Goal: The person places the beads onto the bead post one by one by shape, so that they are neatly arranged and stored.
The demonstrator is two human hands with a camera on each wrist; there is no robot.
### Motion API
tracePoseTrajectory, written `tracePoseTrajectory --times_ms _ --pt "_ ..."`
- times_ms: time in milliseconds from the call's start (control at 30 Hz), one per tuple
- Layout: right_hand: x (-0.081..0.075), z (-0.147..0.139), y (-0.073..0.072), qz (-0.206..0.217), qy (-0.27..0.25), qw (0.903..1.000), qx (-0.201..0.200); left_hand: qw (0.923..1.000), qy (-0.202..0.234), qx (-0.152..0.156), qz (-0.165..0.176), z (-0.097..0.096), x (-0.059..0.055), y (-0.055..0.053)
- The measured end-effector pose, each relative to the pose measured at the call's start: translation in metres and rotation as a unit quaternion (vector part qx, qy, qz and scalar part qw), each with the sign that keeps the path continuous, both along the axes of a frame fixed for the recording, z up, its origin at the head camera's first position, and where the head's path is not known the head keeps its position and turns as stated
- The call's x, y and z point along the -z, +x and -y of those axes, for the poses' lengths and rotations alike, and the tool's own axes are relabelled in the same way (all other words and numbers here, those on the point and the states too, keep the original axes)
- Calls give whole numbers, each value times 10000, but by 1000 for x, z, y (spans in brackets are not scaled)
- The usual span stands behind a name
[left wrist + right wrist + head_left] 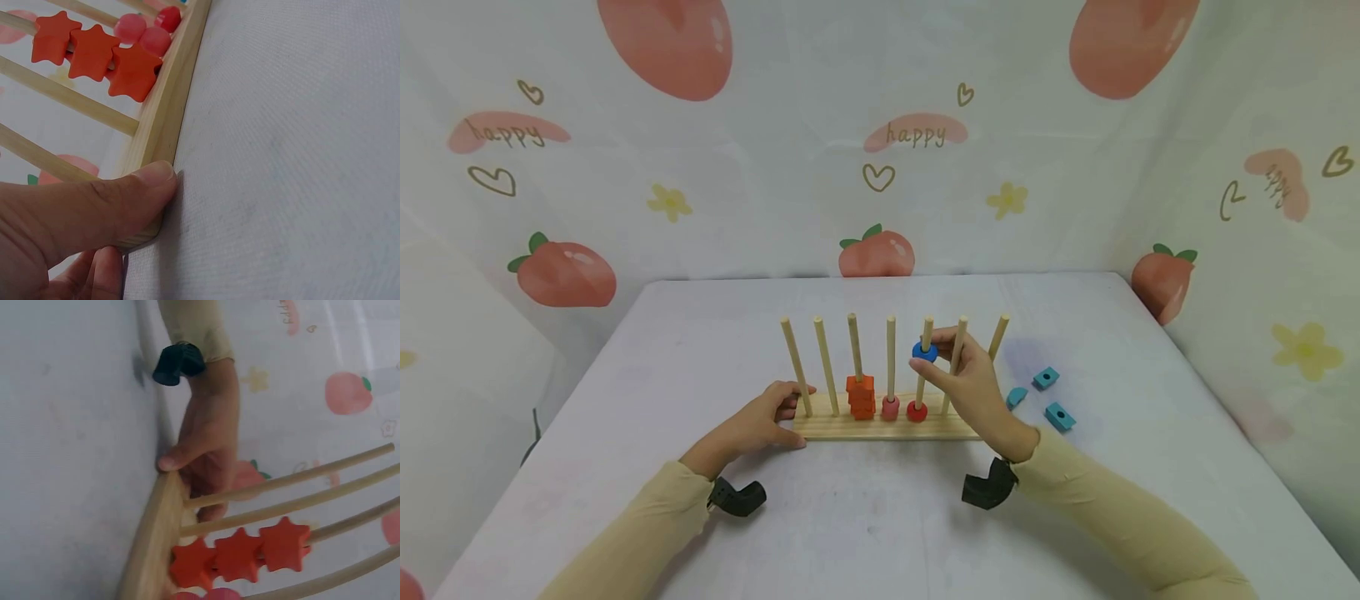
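A wooden peg stand (887,430) with several upright pegs stands on the table. At its left end my left hand (758,423) grips the base, thumb on the front edge and fingers behind, as the left wrist view shows. My right hand (972,385) pinches a blue bead (925,353) between thumb and fingers, near the top of the fifth peg from the left, which passes through it. At that peg's foot sits a red bead (917,411). Orange stars (237,554) are stacked on the third peg, and pink beads (142,34) sit on the fourth.
Right of the stand lie a teal block (1046,378), another teal block (1060,417) and a teal curved piece (1017,397), partly beside the right hand. A white cloth covers the table (865,525). Behind it hangs a printed curtain (790,167).
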State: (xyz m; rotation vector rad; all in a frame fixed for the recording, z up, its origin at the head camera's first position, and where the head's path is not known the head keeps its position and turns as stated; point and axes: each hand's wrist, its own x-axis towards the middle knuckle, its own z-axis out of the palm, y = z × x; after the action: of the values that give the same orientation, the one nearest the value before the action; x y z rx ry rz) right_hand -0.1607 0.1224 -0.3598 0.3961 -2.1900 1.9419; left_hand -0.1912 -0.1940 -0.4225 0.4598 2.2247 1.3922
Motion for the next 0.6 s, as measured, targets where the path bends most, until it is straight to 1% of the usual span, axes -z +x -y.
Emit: tracePoseTrajectory --times_ms 67,167,267,433,600 --pt "10 -1 0 52 186 9998 -29 10000 1 -9 2 0 0 1" --pt "27 -1 0 221 439 9988 -47 10000 0 -18 11 -1 -1 2" --pt "40 -2 1 405 636 9971 -74 10000 9 -8 27 -1 -1 2" --pt "56 -4 3 783 840 9933 -142 10000 8 -3 39 -1 -2 3" --pt "67 -6 5 1150 976 9881 -291 9999 -62 -54 68 -1 -2 3"
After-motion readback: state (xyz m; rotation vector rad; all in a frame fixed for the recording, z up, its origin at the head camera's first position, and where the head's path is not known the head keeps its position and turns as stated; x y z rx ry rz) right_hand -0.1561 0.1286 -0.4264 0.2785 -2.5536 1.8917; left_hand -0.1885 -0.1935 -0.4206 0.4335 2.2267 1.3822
